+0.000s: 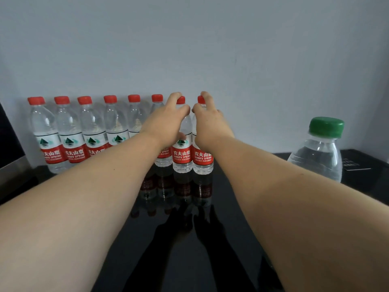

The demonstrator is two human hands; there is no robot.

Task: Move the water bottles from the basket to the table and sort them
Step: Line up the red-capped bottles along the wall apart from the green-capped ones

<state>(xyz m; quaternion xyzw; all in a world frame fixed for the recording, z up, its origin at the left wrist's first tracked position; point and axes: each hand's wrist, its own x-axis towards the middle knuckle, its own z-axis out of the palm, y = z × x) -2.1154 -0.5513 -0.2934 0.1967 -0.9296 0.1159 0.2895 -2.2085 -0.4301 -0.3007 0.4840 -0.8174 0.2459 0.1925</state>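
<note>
Along the wall, a row of upright red-capped bottles [69, 133] is stood on the black table [189, 249]; its two right-end bottles are grasped near the caps by the left hand [168, 121] and right hand [207, 125], a green-capped bottle [320, 152] being set well apart rightward.

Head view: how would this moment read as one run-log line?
left hand on seventh red-capped bottle | right hand on eighth | both upright, row's right end | green-capped bottle apart, right

A plain pale wall [189, 49] stands behind everything. At the far left edge a dark object [8, 140] with a metallic lower part is only partly visible.
</note>
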